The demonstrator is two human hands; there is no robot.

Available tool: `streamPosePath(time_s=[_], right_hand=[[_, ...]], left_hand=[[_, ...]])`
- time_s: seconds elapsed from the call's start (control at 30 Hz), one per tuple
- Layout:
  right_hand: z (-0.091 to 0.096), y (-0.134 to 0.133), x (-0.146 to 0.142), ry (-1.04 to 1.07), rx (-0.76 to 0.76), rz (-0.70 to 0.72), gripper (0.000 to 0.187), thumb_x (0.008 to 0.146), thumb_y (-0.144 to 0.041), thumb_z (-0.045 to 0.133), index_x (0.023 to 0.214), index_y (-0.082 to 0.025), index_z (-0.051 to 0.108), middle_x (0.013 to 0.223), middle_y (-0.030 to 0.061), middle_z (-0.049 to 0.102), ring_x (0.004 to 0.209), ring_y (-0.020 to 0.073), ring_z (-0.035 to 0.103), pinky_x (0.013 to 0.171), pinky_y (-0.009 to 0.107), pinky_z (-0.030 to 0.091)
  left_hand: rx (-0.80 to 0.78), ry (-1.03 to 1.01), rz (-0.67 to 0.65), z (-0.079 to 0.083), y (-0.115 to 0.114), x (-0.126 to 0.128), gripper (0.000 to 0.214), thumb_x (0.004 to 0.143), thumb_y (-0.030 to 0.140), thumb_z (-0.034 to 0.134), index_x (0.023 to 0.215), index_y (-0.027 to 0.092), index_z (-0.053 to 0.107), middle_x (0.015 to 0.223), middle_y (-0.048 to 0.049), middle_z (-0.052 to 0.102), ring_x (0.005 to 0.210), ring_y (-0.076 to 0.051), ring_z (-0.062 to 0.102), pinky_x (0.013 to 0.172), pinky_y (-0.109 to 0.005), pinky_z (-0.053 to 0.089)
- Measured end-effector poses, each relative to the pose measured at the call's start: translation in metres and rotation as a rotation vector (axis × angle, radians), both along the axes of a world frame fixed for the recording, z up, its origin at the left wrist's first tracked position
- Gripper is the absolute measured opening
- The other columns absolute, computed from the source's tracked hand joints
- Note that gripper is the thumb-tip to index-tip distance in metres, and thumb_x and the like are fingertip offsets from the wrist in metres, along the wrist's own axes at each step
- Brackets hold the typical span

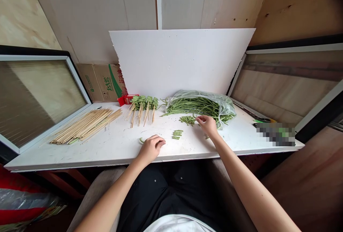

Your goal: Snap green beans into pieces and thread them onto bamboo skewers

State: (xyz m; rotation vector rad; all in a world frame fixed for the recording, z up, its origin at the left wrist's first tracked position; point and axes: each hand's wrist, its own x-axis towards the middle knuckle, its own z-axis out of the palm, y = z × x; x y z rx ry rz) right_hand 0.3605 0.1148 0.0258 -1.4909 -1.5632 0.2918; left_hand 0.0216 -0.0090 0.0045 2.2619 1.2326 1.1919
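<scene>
My left hand (150,147) rests on the white tabletop (112,146) with its fingers curled loosely; a curved green bean piece (141,140) lies just to its left, and what the fingers hold is hidden. My right hand (207,124) reaches to the edge of a clear plastic bag of long green beans (199,105), fingers pinched at the bean ends. Cut bean pieces lie in a heap (187,119) by that hand and in a small row (177,134) between my hands.
A pile of bare bamboo skewers (86,125) lies at the left. Several skewers threaded with bean pieces (142,105) sit at the back, by a red packet (125,99) and a cardboard box (103,81). A white board (182,59) leans behind.
</scene>
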Motion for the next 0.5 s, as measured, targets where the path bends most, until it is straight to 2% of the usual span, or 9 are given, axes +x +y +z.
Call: streamPosePath(time_s=[0.3, 0.4, 0.5], right_hand=[[-0.0018, 0.0040, 0.0027, 0.116, -0.018, 0.046, 0.031, 0.084, -0.040, 0.068, 0.099, -0.015, 0.079, 0.093, 0.0136, 0.079, 0.082, 0.0264, 0.071, 0.075, 0.037, 0.054], [-0.0026, 0.0040, 0.0059, 0.064, 0.005, 0.023, 0.032, 0.085, -0.039, 0.065, 0.102, -0.015, 0.078, 0.093, 0.0135, 0.079, 0.083, 0.0266, 0.070, 0.077, 0.038, 0.054], [-0.0029, 0.0023, 0.0086, -0.046, 0.037, 0.002, 0.028, 0.086, -0.038, 0.064, 0.096, -0.017, 0.078, 0.092, 0.0127, 0.079, 0.088, 0.0279, 0.069, 0.084, 0.041, 0.053]], left_hand=[[0.024, -0.006, -0.002, -0.0029, 0.0013, -0.0010, 0.016, 0.100, 0.024, 0.060, 0.097, 0.021, 0.075, 0.093, -0.0060, 0.073, 0.083, -0.019, 0.067, 0.072, -0.029, 0.052], [0.031, -0.003, -0.003, -0.0038, 0.0021, -0.0010, 0.016, 0.099, 0.024, 0.061, 0.097, 0.021, 0.076, 0.092, -0.0060, 0.073, 0.082, -0.018, 0.067, 0.071, -0.029, 0.052], [0.027, -0.001, 0.000, -0.0040, 0.0024, -0.0008, 0.015, 0.099, 0.022, 0.061, 0.096, 0.021, 0.076, 0.092, -0.0058, 0.073, 0.082, -0.018, 0.067, 0.071, -0.028, 0.052]])
